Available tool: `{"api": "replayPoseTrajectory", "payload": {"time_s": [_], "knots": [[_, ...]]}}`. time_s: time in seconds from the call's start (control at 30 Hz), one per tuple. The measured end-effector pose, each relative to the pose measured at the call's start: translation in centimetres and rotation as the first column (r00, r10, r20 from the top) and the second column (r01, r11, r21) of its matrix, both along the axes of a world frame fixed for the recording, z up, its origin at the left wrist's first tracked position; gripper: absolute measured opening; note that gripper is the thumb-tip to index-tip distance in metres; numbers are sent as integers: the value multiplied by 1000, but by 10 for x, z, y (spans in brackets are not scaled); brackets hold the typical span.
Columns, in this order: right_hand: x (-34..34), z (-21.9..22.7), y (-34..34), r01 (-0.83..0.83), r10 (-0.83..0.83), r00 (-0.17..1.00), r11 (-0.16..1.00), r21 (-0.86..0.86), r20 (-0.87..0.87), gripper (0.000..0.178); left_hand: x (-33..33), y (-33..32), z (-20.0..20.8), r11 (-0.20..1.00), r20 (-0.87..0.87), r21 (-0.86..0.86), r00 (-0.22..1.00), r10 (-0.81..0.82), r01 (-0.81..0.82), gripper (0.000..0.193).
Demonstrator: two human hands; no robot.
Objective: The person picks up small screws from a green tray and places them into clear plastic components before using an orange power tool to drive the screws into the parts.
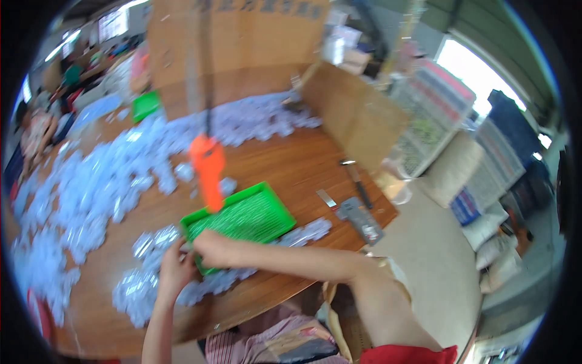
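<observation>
A green tray (285, 216) on the brown wooden table holds many thin, pale, glossy pieces. My right hand (213, 247) is closed at the tray's near left corner, its fingers curled. Just left of it, my left hand (174, 268) is pinched, the fingertips almost meeting those of the right. Whatever lies between the fingers is too small and blurred to make out. Clear plastic pieces (134, 290) lie in a loose heap beside my left hand. Above the tray's far edge hangs an orange tool (208, 170) on a dark cord.
Heaps of clear plastic pieces (121, 173) spread over the table's left and far sides. To the right lie a hammer (357, 185), a small blade-like strip (326, 198) and a grey box-shaped object (362, 219). Cardboard (357, 109) stands behind; sacks (451, 170) fill the right. Another person (37, 136) sits far left.
</observation>
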State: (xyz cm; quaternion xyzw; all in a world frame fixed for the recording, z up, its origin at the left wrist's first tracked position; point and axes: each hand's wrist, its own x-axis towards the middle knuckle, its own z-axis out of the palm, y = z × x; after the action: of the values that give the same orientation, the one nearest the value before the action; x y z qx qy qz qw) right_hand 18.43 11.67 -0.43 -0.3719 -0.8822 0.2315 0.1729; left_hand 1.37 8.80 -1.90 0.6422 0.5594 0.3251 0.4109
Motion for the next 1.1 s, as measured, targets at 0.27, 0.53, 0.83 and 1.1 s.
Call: {"api": "replayPoseTrajectory", "payload": {"time_s": [0.27,0.53,0.83,1.1], "knots": [[34,15,14,196,-247,968,860,-471,-47,16,9,-20,34,960,504,-257,831,234,-115,34],[39,63,7,-105,-438,793,586,-803,-423,18,42,-4,44,788,820,-571,98,565,231,52],[39,48,8,188,-186,982,980,-58,35,18,21,31,-16,815,792,-527,-208,574,241,15],[-2,3,-8,168,-153,983,973,-159,101,13,16,19,8,681,675,-730,-217,705,-58,21]]}}
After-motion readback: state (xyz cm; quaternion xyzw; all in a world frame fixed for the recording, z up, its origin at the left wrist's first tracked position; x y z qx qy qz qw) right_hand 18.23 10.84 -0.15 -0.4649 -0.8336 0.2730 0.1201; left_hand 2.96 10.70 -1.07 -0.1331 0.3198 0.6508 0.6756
